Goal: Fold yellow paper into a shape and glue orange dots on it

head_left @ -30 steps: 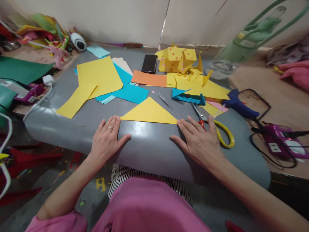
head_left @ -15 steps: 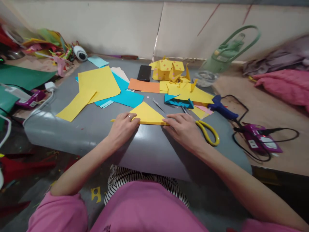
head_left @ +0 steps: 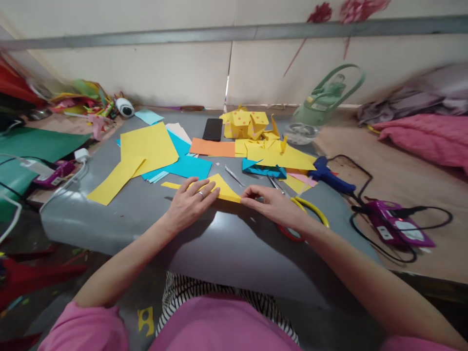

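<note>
The pale cream wall [head_left: 164, 73] in front of me carries a long blue-grey horizontal strip [head_left: 164, 41], and a dark, narrow vertical seam [head_left: 230, 63] runs down below it. Up close to it stands a smooth grey table [head_left: 226, 243], its rounded front edge catching white glints of light. A flat tan surface [head_left: 351, 141] lies on its right. Below, I see a dark grey floor [head_left: 127, 292] with small coloured scraps [head_left: 25, 302].

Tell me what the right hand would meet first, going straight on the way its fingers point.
The right hand would first meet the folded yellow paper, which it touches; beyond that, the left hand seems next, though depth is hard to judge.
</note>
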Action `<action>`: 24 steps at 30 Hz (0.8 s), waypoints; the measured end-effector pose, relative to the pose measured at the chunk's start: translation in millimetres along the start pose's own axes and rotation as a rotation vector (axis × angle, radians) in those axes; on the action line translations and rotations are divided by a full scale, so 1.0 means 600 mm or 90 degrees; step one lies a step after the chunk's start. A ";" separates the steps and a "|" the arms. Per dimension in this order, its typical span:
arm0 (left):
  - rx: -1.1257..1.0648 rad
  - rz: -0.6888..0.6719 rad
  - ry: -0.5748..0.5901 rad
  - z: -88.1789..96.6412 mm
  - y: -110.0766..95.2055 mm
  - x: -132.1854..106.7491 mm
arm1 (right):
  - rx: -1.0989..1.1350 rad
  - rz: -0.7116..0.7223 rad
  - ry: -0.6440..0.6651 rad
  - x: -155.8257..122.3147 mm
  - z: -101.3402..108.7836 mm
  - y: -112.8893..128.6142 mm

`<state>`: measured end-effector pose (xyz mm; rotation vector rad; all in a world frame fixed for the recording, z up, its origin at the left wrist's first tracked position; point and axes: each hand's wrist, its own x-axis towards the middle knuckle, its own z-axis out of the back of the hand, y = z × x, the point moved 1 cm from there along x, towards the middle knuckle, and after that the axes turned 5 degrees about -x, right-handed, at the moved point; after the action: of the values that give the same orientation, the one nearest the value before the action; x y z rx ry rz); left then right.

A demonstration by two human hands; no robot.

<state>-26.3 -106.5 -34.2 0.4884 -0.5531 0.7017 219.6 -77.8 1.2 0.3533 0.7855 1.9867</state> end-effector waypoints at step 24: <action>-1.204 0.735 0.020 -0.060 0.032 0.145 | 0.470 -0.015 -0.180 0.052 0.012 -0.030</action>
<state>26.1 -32.3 -3.0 -1.7342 -1.1873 0.8988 219.3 -42.3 -7.4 1.0195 1.3046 1.5125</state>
